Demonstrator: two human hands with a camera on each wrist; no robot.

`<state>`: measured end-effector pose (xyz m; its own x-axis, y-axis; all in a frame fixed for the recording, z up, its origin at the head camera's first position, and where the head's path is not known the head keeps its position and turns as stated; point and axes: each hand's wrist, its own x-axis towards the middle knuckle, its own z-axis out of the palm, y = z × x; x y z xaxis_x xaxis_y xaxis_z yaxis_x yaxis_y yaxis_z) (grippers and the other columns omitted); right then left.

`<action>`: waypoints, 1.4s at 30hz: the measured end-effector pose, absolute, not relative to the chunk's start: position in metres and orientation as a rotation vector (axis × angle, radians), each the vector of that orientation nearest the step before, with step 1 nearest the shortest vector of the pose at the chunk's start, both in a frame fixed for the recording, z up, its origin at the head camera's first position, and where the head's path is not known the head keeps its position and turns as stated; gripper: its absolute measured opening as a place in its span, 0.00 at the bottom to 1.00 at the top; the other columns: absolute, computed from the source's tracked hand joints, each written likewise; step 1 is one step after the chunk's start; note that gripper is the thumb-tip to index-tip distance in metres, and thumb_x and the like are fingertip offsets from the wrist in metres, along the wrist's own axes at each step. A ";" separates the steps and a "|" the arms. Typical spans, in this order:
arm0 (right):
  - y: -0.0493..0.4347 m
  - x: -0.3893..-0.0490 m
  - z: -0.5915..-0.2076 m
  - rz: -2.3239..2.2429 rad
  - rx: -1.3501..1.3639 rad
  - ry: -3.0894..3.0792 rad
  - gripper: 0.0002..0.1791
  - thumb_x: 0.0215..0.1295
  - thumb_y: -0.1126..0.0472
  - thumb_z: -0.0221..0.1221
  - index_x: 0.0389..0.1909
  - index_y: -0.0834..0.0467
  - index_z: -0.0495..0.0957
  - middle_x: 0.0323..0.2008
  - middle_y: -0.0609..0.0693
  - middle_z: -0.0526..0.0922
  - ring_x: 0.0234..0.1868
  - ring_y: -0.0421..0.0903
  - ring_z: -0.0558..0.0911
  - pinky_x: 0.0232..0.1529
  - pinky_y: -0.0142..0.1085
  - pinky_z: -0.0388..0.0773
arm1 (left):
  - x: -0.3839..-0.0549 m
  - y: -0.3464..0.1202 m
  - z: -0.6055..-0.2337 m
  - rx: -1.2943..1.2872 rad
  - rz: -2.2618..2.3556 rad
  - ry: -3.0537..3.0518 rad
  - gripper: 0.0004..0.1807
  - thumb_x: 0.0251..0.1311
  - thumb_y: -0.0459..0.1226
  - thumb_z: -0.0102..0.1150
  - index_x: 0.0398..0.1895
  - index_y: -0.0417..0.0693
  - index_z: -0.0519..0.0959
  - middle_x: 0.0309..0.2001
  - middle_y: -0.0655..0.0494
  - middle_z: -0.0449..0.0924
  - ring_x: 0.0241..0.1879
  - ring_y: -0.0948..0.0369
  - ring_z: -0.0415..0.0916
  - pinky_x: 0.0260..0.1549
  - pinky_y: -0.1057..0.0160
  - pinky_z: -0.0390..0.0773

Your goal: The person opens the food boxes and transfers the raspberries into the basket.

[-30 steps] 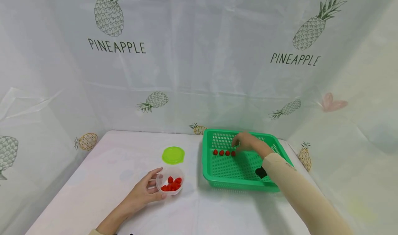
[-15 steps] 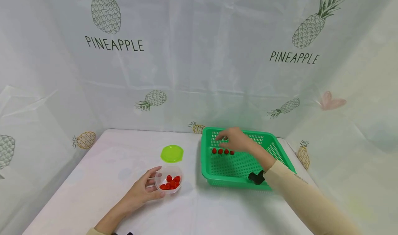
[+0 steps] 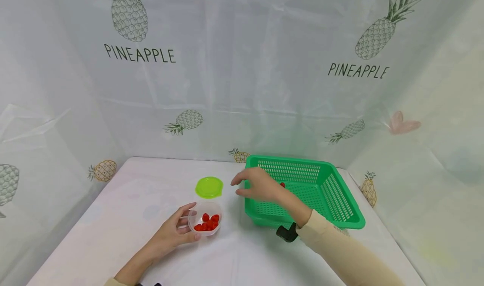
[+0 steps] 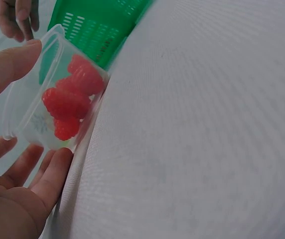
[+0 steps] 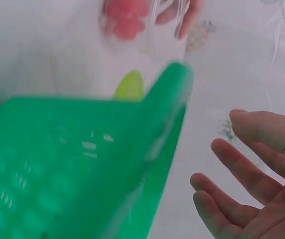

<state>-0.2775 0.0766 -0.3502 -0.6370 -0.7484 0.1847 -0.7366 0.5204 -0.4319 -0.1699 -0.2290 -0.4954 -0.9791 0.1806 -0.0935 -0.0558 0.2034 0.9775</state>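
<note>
My left hand [image 3: 172, 231] grips a small clear plastic tub [image 3: 192, 219] from its left side, thumb near the front and fingers behind. Inside the tub lie several red raspberries [image 4: 65, 102], bumpy in the left wrist view. Over the left rim of a green slotted basket [image 3: 306, 163] is my right hand [image 3: 261, 186], its thumb and fingers spread apart with nothing between them. In the right wrist view those fingers [image 5: 242, 169] show bare beside the basket wall. One red berry [image 3: 282, 184] in the basket peeks out behind the right hand; the hand covers the others.
A lime-green round lid [image 3: 209, 187] lies flat on the white-covered table [image 3: 151, 185], just behind the tub. A pineapple-print sheet [image 3: 242, 88] hangs at the back and sides. The basket's raised walls stand right of the tub.
My right hand has moved left from inside the basket, past the row of berries, to its left rim. The left hand keeps its hold on the tub.
</note>
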 end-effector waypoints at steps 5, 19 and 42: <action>0.058 -0.269 -0.360 -0.709 -1.324 2.711 0.11 0.71 0.62 0.69 0.52 0.55 0.89 0.50 0.46 0.90 0.54 0.46 0.85 0.55 0.39 0.84 | -0.169 -0.228 -0.494 0.142 1.862 2.298 0.53 0.58 0.41 0.80 0.83 0.57 0.58 0.76 0.41 0.65 0.67 0.46 0.76 0.58 0.59 0.84; 0.015 -0.254 -0.392 -0.609 -1.351 2.680 0.11 0.70 0.62 0.69 0.51 0.54 0.90 0.49 0.44 0.91 0.55 0.45 0.86 0.56 0.31 0.80 | -0.170 -0.229 -0.498 0.136 1.851 2.309 0.52 0.58 0.42 0.80 0.83 0.61 0.59 0.75 0.43 0.66 0.66 0.47 0.77 0.58 0.61 0.84; -0.011 -0.251 -0.432 -0.562 -1.251 2.746 0.11 0.70 0.66 0.68 0.50 0.54 0.91 0.40 0.44 0.92 0.40 0.37 0.85 0.41 0.25 0.80 | -0.167 -0.229 -0.493 0.178 1.886 2.265 0.52 0.60 0.40 0.79 0.84 0.56 0.57 0.77 0.37 0.63 0.67 0.44 0.77 0.58 0.57 0.85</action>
